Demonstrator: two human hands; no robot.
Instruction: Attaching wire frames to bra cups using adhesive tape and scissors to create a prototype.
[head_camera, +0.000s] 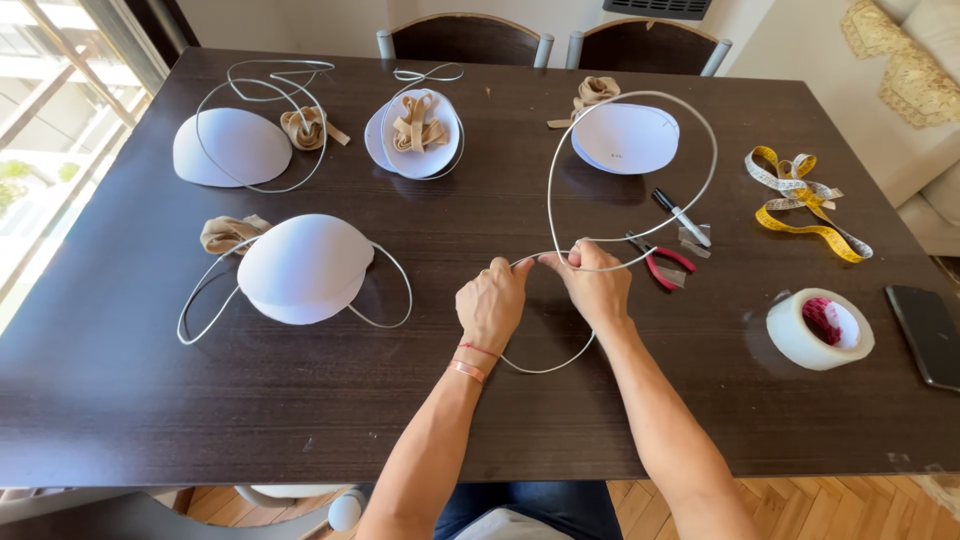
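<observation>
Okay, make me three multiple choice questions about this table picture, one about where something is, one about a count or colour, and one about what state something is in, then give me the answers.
1. Where does the roll of clear tape lie?
A. On the table's right side, beside the dark phone
B. At the far left edge
C. On a chair

2. How many white foam cups are on the table?
A. Two
B. Four
C. Six

3. What are the hands doing with the white wire?
A. Resting flat, away from it
B. Both pinching it where the loop crosses
C. Only one touching it

Answers: 1 A, the tape sits just left of the phone. 2 B, three lie across the back and one at front left. 3 B, the left hand and right hand meet on the wire.
</observation>
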